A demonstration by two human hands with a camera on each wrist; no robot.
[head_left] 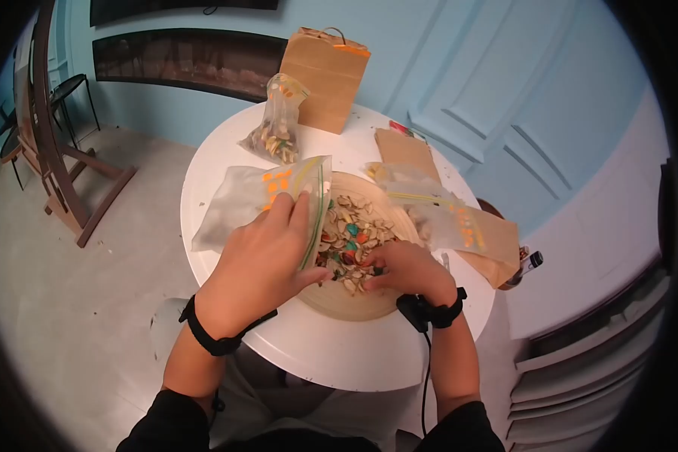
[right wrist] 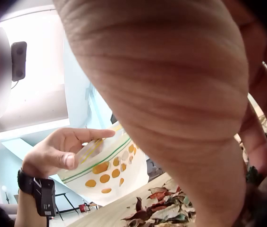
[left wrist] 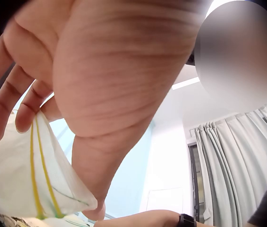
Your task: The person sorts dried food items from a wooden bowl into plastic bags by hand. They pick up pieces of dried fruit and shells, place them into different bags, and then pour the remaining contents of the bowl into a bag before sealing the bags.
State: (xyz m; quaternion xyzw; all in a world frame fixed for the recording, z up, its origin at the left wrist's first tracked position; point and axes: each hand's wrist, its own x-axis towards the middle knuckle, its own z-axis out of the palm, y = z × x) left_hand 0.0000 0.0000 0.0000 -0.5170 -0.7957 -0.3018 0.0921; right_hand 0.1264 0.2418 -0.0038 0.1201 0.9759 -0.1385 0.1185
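Note:
My left hand (head_left: 267, 245) holds the open edge of a zip bag (head_left: 241, 196) with orange marks, its mouth facing the pile. In the left wrist view the bag's zip edge (left wrist: 36, 165), with yellow lines, runs down from the fingers. My right hand (head_left: 414, 270) reaches into a heap of potpourri (head_left: 352, 215), pale dried pieces mixed with some orange and green ones. Its curled fingers and thumb close around some pieces, partly hidden by the hand. The heap lies in a round, shallow wooden tray (head_left: 339, 307). Leafy reddish pieces (right wrist: 159, 205) show in the right wrist view.
On the white round table (head_left: 222, 135), a filled clear bag (head_left: 275, 139) stands before a brown paper bag (head_left: 325, 79). Another zip bag (head_left: 444, 218) and a kraft pouch (head_left: 497, 252) lie at the right. A dark-capped bottle (head_left: 533, 261) is beyond the edge. A wooden easel (head_left: 75, 173) stands left.

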